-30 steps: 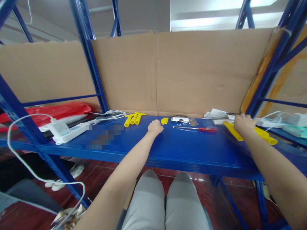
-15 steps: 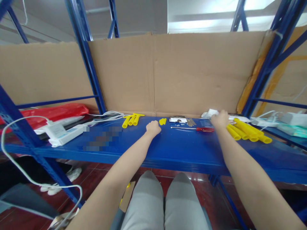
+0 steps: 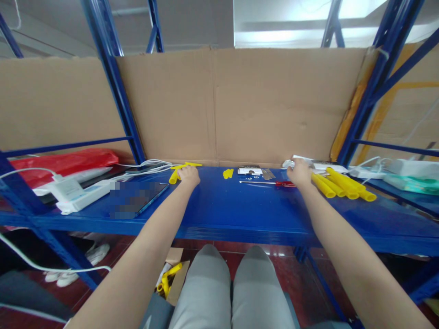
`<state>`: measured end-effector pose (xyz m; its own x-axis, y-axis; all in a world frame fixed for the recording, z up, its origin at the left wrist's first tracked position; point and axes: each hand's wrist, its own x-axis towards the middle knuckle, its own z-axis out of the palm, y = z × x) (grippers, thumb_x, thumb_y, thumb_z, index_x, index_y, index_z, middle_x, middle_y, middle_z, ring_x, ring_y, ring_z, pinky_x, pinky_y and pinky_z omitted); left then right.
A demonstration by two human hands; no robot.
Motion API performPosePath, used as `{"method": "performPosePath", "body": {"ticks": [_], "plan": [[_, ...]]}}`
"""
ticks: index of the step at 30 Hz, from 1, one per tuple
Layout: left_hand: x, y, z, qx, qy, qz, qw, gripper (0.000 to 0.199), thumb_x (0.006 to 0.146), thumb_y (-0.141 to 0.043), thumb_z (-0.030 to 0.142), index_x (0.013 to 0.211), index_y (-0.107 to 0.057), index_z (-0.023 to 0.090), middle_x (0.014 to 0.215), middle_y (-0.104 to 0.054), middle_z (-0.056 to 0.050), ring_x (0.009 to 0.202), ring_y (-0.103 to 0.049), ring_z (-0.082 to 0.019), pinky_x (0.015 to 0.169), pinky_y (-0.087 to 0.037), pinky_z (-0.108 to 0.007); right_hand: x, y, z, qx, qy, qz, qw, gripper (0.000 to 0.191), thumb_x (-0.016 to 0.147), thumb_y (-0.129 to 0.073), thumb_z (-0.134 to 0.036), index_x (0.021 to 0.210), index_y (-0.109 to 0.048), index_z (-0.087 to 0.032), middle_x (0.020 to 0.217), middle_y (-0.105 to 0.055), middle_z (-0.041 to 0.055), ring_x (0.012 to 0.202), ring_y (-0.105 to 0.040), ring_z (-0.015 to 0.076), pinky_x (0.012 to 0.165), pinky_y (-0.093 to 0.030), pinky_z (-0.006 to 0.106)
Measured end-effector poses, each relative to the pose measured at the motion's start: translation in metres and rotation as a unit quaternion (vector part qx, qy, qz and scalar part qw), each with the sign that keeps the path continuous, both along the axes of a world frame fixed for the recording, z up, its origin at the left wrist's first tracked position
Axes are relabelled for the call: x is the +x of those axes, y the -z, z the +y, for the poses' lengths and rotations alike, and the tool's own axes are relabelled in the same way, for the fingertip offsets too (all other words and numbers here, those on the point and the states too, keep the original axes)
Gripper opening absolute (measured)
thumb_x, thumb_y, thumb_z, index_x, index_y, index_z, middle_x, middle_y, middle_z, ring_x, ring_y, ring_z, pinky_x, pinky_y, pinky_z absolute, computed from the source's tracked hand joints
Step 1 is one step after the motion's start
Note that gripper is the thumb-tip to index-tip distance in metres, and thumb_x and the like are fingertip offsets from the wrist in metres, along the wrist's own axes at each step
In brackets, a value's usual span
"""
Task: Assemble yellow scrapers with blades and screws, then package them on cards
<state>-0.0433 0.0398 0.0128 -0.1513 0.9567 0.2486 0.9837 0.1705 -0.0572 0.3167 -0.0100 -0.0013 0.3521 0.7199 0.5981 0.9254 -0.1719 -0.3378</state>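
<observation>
My left hand is over the group of yellow T-shaped plastic handles at the back left of the blue shelf. Its fingers are bent around one of them and cover part of the group. At the right, my right hand is closed beside a crumpled white plastic bag; whatever its fingers hold is hidden. Below it lies a screwdriver with a red handle, pointing left. Small yellow pieces, a black-and-white card and small metal strips lie between my hands.
Yellow tubes are stacked right of my right hand. A white power strip with cables and a dark flat device, partly blurred out, lie at the left. Cardboard closes the back. Below stands a box of yellow parts.
My left hand has moved left, from beside the small yellow pieces to the T-shaped handles. My right hand has shifted slightly left by the white bag. The view has turned a little.
</observation>
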Motion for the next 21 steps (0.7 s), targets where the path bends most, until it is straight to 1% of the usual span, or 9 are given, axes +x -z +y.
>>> {"method": "performPosePath", "body": {"ticks": [4, 8, 11, 14, 17, 19, 20, 21], "plan": [[-0.005, 0.009, 0.007, 0.005, -0.010, -0.039, 0.999, 0.047, 0.084, -0.052, 0.016, 0.131, -0.055, 0.008, 0.128, -0.057, -0.028, 0.120, -0.057, -0.033, 0.090, -0.047, -0.038, 0.002, 0.002, 0.002, -0.002, -0.002, -0.006, 1.000, 0.040, 0.085, -0.042, -0.020, 0.123, -0.054, -0.012, 0.128, -0.056, 0.0192, 0.120, -0.049, 0.0315, 0.096, -0.041, 0.046], [-0.009, 0.012, 0.010, -0.006, 0.008, -0.023, 1.000, 0.045, 0.085, -0.049, 0.018, 0.129, -0.055, 0.008, 0.128, -0.059, -0.026, 0.119, -0.058, -0.031, 0.092, -0.047, -0.037, 0.003, 0.003, 0.003, 0.000, -0.006, -0.010, 1.000, 0.040, 0.085, -0.042, -0.020, 0.122, -0.055, -0.013, 0.126, -0.056, 0.0191, 0.119, -0.050, 0.0324, 0.095, -0.041, 0.048], [-0.008, 0.007, 0.007, -0.017, 0.032, -0.006, 0.999, 0.047, 0.084, -0.052, 0.022, 0.129, -0.056, 0.008, 0.130, -0.059, -0.025, 0.119, -0.058, -0.031, 0.094, -0.048, -0.037, 0.003, 0.004, 0.003, -0.002, -0.006, -0.008, 1.000, 0.040, 0.085, -0.042, -0.020, 0.123, -0.055, -0.013, 0.126, -0.056, 0.0188, 0.119, -0.050, 0.0323, 0.096, -0.042, 0.048], [-0.005, 0.001, 0.003, -0.027, 0.063, -0.004, 0.998, 0.053, 0.080, -0.059, 0.027, 0.131, -0.056, 0.012, 0.132, -0.059, -0.021, 0.120, -0.058, -0.033, 0.095, -0.048, -0.037, 0.003, 0.004, 0.002, 0.003, -0.007, -0.011, 1.000, 0.040, 0.085, -0.043, -0.020, 0.122, -0.056, -0.013, 0.125, -0.057, 0.0187, 0.119, -0.050, 0.0328, 0.095, -0.042, 0.049], [-0.003, -0.005, 0.003, -0.035, 0.087, -0.007, 0.996, 0.056, 0.075, -0.065, 0.026, 0.129, -0.059, 0.014, 0.131, -0.060, -0.020, 0.120, -0.057, -0.034, 0.096, -0.048, -0.039, 0.002, 0.003, 0.001, -0.001, -0.007, -0.010, 1.000, 0.040, 0.085, -0.043, -0.020, 0.123, -0.056, -0.014, 0.125, -0.057, 0.0183, 0.119, -0.050, 0.0330, 0.095, -0.042, 0.049], [-0.004, -0.007, 0.007, -0.050, 0.095, -0.028, 0.994, 0.052, 0.070, -0.068, 0.024, 0.121, -0.066, 0.016, 0.124, -0.065, -0.019, 0.118, -0.059, -0.036, 0.096, -0.049, -0.041, 0.001, 0.002, 0.000, -0.011, -0.004, -0.004, 1.000, 0.041, 0.085, -0.042, -0.020, 0.124, -0.055, -0.013, 0.127, -0.056, 0.0184, 0.120, -0.049, 0.0328, 0.097, -0.042, 0.049], [-0.005, -0.008, 0.009, -0.056, 0.100, -0.058, 0.992, 0.048, 0.067, -0.070, 0.023, 0.115, -0.069, 0.017, 0.117, -0.068, -0.018, 0.115, -0.061, -0.037, 0.095, -0.049, -0.042, 0.000, 0.001, 0.000, -0.016, -0.002, -0.002, 1.000, 0.041, 0.086, -0.042, -0.020, 0.124, -0.055, -0.013, 0.128, -0.056, 0.0186, 0.121, -0.049, 0.0327, 0.097, -0.041, 0.049], [-0.005, -0.009, 0.011, -0.048, 0.112, -0.109, 0.987, 0.044, 0.063, -0.073, 0.022, 0.107, -0.072, 0.018, 0.106, -0.072, -0.018, 0.110, -0.063, -0.038, 0.094, -0.051, -0.044, 0.000, 0.001, -0.001, -0.020, 0.000, 0.000, 1.000, 0.041, 0.086, -0.042, -0.020, 0.125, -0.055, -0.013, 0.128, -0.055, 0.0189, 0.121, -0.049, 0.0328, 0.098, -0.041, 0.050]]}}
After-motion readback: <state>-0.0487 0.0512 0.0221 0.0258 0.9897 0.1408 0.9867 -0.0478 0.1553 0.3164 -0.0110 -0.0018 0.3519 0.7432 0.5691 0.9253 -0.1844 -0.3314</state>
